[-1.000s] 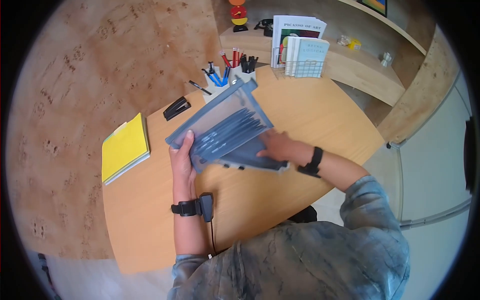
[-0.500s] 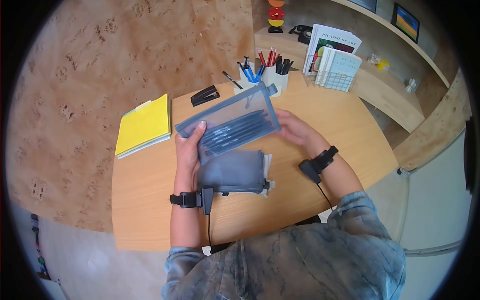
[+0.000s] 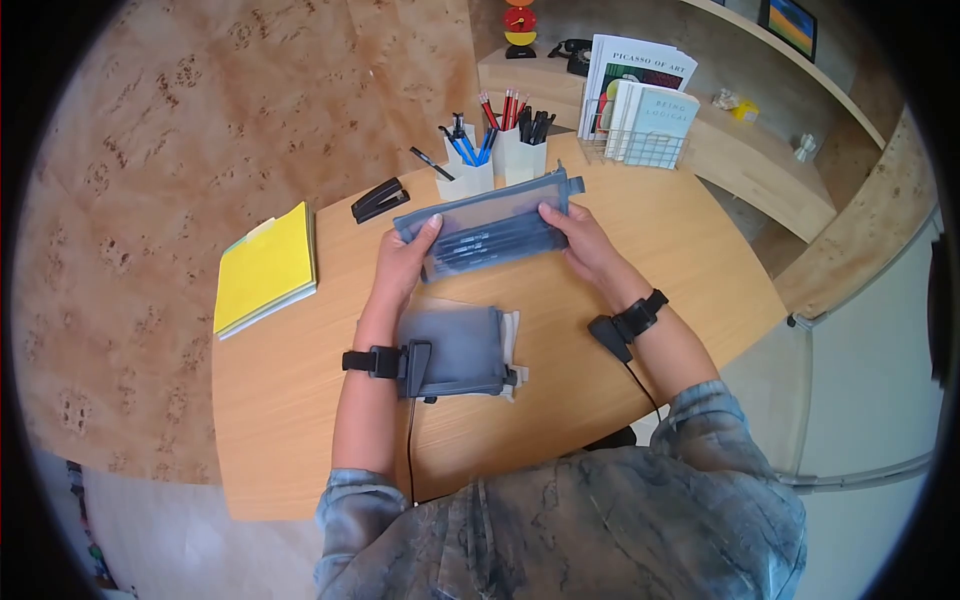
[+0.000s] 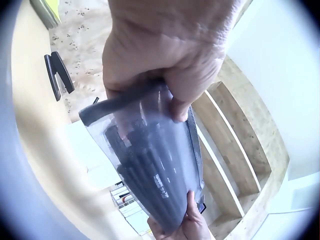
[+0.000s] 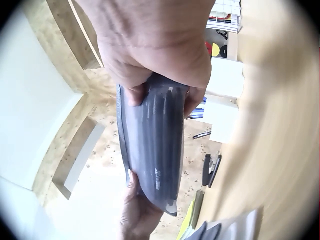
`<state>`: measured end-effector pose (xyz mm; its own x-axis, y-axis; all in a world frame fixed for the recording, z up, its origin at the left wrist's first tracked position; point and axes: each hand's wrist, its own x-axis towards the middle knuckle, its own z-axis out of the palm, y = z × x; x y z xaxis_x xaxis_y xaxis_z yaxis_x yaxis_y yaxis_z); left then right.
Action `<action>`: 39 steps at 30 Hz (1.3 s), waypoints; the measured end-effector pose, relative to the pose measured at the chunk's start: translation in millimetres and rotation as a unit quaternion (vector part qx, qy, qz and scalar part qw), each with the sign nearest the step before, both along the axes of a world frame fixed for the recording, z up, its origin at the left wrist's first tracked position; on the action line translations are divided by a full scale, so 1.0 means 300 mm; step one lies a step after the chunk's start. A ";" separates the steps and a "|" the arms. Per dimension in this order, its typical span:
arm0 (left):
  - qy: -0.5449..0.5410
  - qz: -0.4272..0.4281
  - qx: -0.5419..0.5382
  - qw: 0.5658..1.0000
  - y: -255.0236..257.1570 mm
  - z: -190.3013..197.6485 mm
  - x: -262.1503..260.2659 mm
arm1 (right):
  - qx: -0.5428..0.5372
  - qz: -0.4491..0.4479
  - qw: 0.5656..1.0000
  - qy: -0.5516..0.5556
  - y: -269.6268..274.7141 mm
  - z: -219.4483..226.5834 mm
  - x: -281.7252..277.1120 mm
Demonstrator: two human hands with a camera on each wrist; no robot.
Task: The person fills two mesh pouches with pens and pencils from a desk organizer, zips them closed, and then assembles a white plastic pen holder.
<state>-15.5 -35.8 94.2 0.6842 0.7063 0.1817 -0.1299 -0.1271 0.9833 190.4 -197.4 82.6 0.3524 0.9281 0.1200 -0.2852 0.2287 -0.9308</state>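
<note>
Clasping a pouch (image 3: 490,240), both hands (image 3: 398,264) (image 3: 592,248) hover above a pale desk (image 3: 645,215) — wooden shelf (image 3: 752,166) beyond

- Behind the upper pouch (image 3: 495,213), all but the thumb of the left hand (image 3: 400,262) is hidden in the head view; likewise the right hand (image 3: 588,243).
- Between both hands' fingers, print on the pens (image 3: 475,244) is too small to read.
- Below the left fingers, a wrist camera (image 3: 417,368) covers part of the lower pouch (image 3: 465,345).
- Beyond the fingers, the ornament (image 3: 520,22) is cut by the top edge.

Office-like setting, desk (image 3: 570,330), stapler (image 3: 379,197), books (image 3: 662,122)
</note>
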 end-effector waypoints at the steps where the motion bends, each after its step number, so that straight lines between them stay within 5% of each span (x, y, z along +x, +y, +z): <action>1: 0.011 -0.001 -0.007 1.000 0.007 -0.007 0.006 | 0.006 -0.005 1.000 -0.007 0.013 -0.017 0.011; 12: -0.008 -0.002 -0.118 0.993 0.020 -0.143 0.033 | -0.009 -0.076 0.997 -0.025 0.084 -0.097 0.054; 18: -0.188 -0.081 -0.258 0.944 0.024 -0.111 0.005 | 0.052 -0.065 0.976 0.202 0.093 -0.152 0.045; 24: -0.216 0.013 -0.135 0.967 -0.045 -0.031 0.019 | 0.059 -0.053 0.916 0.393 0.153 -0.195 -0.013; 28: -0.226 0.152 -0.028 0.962 -0.114 0.098 0.059 | 0.096 0.009 0.902 0.421 0.189 -0.130 -0.142; 34: -0.112 0.160 0.219 0.956 -0.216 0.268 0.034 | 0.096 0.061 0.878 0.465 0.226 -0.105 -0.245; 37: 0.016 0.174 0.216 0.961 -0.133 0.161 0.007 | 0.078 0.052 0.869 0.486 0.216 -0.179 -0.259; 39: 0.011 0.196 0.257 0.946 -0.078 0.232 0.052 | 0.088 0.076 0.869 0.482 0.240 -0.172 -0.247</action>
